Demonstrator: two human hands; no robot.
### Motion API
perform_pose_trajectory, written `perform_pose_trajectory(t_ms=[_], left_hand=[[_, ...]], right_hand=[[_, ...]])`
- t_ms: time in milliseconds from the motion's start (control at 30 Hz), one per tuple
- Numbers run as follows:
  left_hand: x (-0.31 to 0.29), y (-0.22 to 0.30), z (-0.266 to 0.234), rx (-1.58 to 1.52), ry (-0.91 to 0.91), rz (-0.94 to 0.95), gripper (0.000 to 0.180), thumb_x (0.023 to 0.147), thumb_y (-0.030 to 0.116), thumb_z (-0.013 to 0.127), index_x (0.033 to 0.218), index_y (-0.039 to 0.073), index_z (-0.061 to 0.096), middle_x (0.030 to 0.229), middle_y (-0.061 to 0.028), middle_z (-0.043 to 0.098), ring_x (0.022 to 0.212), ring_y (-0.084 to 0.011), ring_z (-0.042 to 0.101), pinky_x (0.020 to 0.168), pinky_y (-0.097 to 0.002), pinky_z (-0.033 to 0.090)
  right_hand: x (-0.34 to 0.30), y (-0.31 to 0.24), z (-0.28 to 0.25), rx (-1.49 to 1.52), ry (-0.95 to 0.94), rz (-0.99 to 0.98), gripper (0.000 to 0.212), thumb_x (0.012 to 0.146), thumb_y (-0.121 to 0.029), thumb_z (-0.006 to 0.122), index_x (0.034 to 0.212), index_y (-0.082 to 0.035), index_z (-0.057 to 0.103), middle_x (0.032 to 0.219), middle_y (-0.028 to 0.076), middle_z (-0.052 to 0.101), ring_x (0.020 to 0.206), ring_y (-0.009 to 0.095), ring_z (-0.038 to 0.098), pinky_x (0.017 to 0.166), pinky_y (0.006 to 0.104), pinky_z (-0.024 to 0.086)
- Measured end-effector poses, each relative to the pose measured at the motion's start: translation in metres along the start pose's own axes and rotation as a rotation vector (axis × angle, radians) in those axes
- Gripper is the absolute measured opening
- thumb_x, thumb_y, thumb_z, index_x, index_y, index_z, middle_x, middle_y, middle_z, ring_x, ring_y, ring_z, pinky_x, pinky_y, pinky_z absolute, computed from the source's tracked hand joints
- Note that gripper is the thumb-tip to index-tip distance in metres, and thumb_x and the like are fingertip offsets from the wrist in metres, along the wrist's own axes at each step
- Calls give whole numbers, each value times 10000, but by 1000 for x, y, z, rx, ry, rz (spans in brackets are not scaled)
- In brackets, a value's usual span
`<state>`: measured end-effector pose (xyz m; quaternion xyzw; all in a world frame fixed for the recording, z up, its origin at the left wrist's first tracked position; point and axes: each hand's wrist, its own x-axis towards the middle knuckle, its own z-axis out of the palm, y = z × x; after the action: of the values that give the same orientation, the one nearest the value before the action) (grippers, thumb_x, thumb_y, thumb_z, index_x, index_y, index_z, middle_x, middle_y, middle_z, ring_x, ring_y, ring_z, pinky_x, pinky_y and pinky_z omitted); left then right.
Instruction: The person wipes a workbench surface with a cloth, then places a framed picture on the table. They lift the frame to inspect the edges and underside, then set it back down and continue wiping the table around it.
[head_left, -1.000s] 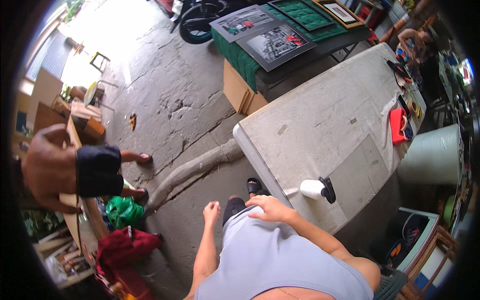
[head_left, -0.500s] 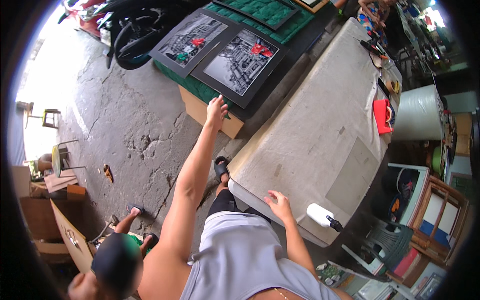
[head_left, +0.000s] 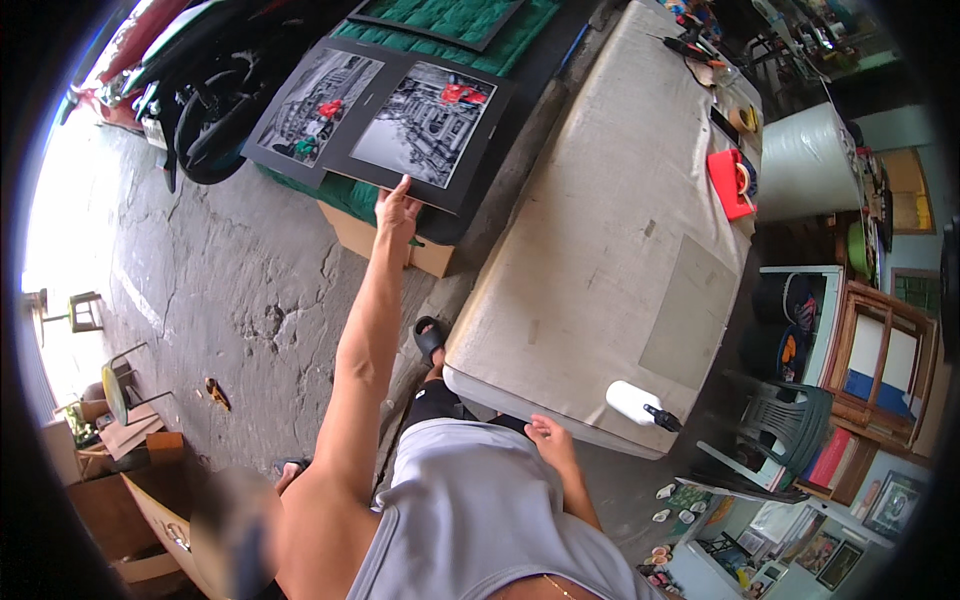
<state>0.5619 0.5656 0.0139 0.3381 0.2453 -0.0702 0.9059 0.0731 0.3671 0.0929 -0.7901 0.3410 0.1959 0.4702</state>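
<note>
cracked concrete floor (head_left: pixel 230 290) seen outdoors, with a long worktable (head_left: pixel 600 260) covered in beige cloth running up the right side. left hand (head_left: pixel 398 212) is stretched far forward, fingers extended and touching the near edge of a black-matted print (head_left: pixel 425 125); whether the edge is actually pinched cannot be told. that print shows a grey street scene with red accents and lies flat on a lower table draped in green cloth (head_left: pixel 330 195), overlapping a second similar matted print (head_left: pixel 315 105) just to its left. a third dark-framed green panel (head_left: pixel 440 15) sits further back on the same surface. a cardboard box (head_left: pixel 385 240) is tucked under the lower table, just below the hand. right hand (head_left: pixel 552 440) rests loosely curled against the near edge of the worktable, holding nothing. a white spray bottle (head_left: pixel 640 403) with a black nozzle lies on its side near that corner, close to the right hand but apart from it. at the far end of the worktable a red object (head_left: pixel 725 180) and tape rolls (head_left: pixel 742 118) are seen, with a large white roll (head_left: pixel 805 160) beside them. a parked motorbike (head_left: pixel 200 100) is at upper left. a green plastic chair (head_left: pixel 790 425) and wooden frames (head_left: pixel 880 360) are stacked at right.
</note>
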Motion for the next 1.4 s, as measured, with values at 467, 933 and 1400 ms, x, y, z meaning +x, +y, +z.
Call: perform_pose_trajectory(t_ms=[467, 933, 1400], left_hand=[[-345, 25, -87, -30, -27, 359, 422, 945, 280, 552, 1214, -44, 528, 1202, -158, 604, 1133, -258, 568, 992, -403, 448], [-899, -191, -213, -184, 371, 741, 381, 950, 247, 532, 1197, -41, 561, 1137, -186, 644, 1001, -307, 652, 903, -451, 514], [-1126, -435, -191, -7, 784, 386, 343, 940, 153, 519, 1234, -23, 512, 1173, -128, 612, 1062, -250, 603, 934, -392, 468]], right_hand=[[-27, 46, -110, 15, -736, -530, 433, 834, -327, 717, 1170, -67, 629, 1123, 99, 664, 1014, 214, 623, 853, 317, 477], [-47, 52, -108, 525, -1225, -236, 443, 990, -403, 428, 1226, -39, 516, 1054, 111, 663, 952, 227, 634, 807, 350, 482], [-98, 244, -160, 14, -1555, -19, 256, 849, -108, 672, 1079, 0, 644, 917, 42, 663, 802, 128, 621, 709, 281, 512]])
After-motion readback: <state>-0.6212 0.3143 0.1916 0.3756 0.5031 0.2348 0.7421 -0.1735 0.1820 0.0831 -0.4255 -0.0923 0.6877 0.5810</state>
